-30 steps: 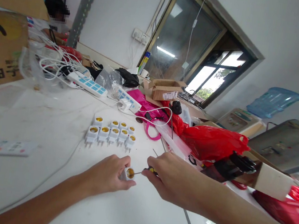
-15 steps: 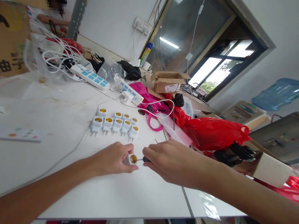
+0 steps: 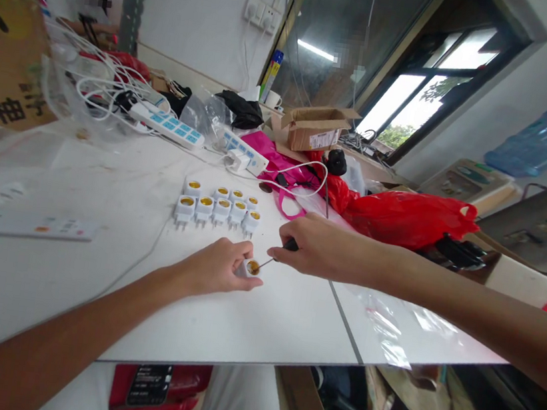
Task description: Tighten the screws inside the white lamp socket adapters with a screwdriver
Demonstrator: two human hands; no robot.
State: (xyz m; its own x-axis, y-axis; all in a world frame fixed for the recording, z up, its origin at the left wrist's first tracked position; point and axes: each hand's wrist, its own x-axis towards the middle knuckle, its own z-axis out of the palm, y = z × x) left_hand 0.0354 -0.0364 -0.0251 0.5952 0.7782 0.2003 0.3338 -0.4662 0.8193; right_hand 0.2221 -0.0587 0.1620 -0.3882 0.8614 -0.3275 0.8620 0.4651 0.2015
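My left hand (image 3: pixel 225 264) is closed round a white lamp socket adapter (image 3: pixel 251 268), its gold-coloured opening facing up and right. In my right hand (image 3: pixel 299 241) is the black handle of a screwdriver (image 3: pixel 290 244); its thin shaft slants down to the left, with the tip at the socket's opening. Several similar white socket adapters (image 3: pixel 205 206) stand in two rows on the white table (image 3: pixel 216 332), beyond my left hand, with their metal pins pointing toward me.
Power strips (image 3: pixel 168 125) with tangled white cables lie at the back left. A pink bag (image 3: pixel 267 154), a small cardboard box (image 3: pixel 313 129) and a red plastic bag (image 3: pixel 403 219) line the back. At the left lies a white strip (image 3: pixel 29 225). A person sits behind at upper left.
My right hand has risen, so the screwdriver now slants steeply down into the socket. The camera view has shifted. My left hand keeps its hold on the socket.
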